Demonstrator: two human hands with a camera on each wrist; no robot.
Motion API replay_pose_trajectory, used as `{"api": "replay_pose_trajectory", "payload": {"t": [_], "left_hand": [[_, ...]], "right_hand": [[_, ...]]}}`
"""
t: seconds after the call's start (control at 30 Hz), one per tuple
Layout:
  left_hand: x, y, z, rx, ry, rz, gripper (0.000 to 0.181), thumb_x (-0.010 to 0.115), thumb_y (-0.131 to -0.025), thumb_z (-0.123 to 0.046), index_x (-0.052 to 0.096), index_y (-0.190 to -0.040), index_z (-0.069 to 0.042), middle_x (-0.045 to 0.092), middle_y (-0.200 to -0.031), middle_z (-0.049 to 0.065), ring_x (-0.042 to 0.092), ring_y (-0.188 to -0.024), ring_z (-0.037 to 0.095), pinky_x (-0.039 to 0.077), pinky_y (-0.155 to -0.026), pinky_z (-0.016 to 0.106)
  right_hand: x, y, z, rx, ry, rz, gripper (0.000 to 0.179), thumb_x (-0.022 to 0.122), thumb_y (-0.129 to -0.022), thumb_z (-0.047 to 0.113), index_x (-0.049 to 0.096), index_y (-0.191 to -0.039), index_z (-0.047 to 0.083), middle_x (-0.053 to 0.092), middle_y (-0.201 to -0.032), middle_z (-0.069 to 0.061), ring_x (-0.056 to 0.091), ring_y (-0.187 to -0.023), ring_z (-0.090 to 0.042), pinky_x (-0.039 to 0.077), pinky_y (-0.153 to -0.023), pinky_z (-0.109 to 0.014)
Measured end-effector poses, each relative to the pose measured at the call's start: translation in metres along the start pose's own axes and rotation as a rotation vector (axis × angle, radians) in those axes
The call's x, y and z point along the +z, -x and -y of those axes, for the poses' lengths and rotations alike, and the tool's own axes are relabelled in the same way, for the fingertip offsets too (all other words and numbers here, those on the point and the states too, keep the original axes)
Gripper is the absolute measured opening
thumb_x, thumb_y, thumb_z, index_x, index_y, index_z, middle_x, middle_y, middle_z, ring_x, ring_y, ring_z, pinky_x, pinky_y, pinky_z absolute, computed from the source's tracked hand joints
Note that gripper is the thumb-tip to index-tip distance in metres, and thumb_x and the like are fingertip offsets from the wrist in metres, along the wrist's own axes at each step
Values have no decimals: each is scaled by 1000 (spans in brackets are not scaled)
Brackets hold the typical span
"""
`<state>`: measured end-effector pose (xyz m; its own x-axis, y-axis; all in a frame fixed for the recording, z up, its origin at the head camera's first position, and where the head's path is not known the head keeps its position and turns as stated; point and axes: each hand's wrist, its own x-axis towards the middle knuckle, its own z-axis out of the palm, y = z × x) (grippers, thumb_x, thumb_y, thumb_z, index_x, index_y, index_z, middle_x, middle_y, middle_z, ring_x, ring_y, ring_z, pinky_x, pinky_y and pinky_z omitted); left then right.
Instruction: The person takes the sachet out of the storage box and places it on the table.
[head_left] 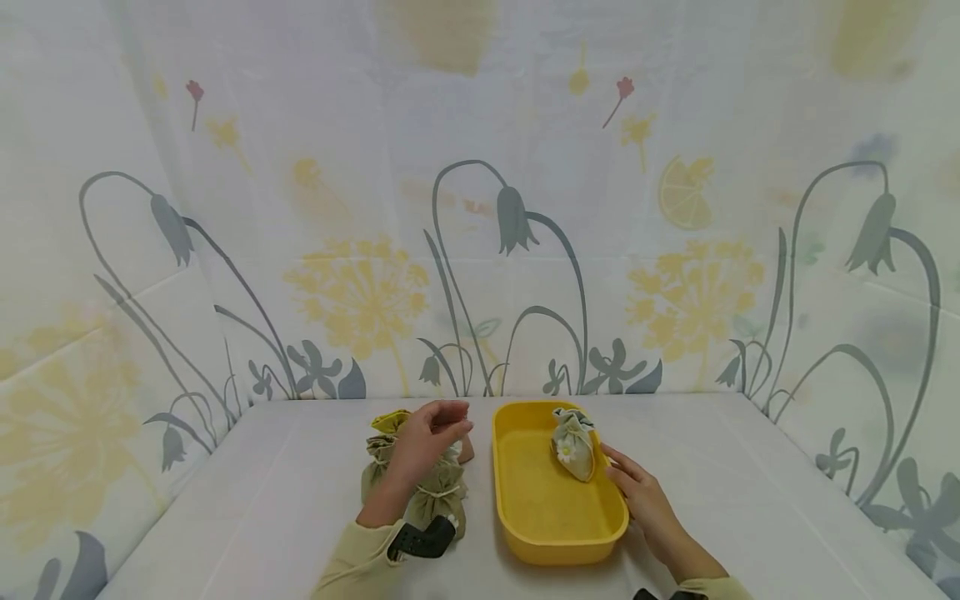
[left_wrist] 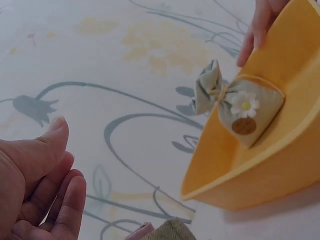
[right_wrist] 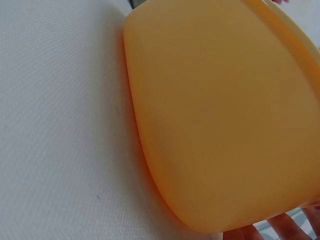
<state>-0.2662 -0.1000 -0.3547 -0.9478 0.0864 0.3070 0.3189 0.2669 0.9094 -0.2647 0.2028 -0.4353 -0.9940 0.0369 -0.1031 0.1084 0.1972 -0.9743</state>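
In the head view my left hand (head_left: 426, 442) hovers over several cloth drawstring pouches (head_left: 440, 492), holding nothing. The left wrist view shows its fingers (left_wrist: 72, 202) loosely bent, with a gap below the thumb. A yellow plastic basin (head_left: 558, 552) stands on the table to the right of the pouches. Inside it, against the right wall, leans a pale green drawstring pouch (head_left: 573, 446) with a white flower and a round brown patch. My right hand (head_left: 648, 504) touches the basin's right side with extended fingers. Part of that hand is hidden behind the basin wall in the right wrist view.
A white cloth covers the table (head_left: 262, 500). Behind it hangs a curtain (head_left: 480, 317) printed with flowers. The grouped pouches stand close together, some with yellow, olive and pinkish fabric, partly covered by my left forearm. A black wrist strap (head_left: 423, 540) sits on the left sleeve.
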Motion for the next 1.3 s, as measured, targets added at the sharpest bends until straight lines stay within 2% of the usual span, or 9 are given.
{"api": "replay_pose_trajectory", "payload": {"t": [0.33,0.47,0.77,1.1,1.3], "left_hand": [[24,-10,-3,60,43,70,32,65,-89,-16,61,-116,1,60,-111,17,58,-101,28,49,-85,36],[34,-14,-2,51,66,81,33,65,-89,-16,60,-116,2,60,-111,16,58,-101,27,49,-85,34],[63,-27,-3,-22,85,64,28,66,-88,-17,63,-113,-5,61,-105,6,59,-96,20,49,-83,31],[88,-33,-1,24,124,104,28,66,-88,-13,63,-113,-2,61,-106,6,58,-99,22,49,-84,31],[102,-42,0,19,117,99,27,68,-86,-12,64,-112,-3,62,-105,9,59,-96,20,49,-84,31]], "right_hand": [[-1,0,0,0,-2,-6,51,47,-98,29,37,-143,7,31,-143,-26,46,-118,-33,51,-81,-35],[-1,0,1,1,-20,1,52,48,-98,29,37,-143,7,31,-142,-27,47,-118,-33,51,-81,-35],[-3,0,1,6,-5,-2,51,47,-98,28,36,-144,8,31,-142,-28,48,-116,-31,51,-79,-34],[-3,0,0,9,-17,5,51,47,-97,28,36,-143,8,31,-142,-27,47,-118,-34,51,-81,-36],[-2,0,1,5,-24,11,51,47,-98,28,36,-143,7,31,-143,-26,45,-120,-36,51,-81,-37]]}}
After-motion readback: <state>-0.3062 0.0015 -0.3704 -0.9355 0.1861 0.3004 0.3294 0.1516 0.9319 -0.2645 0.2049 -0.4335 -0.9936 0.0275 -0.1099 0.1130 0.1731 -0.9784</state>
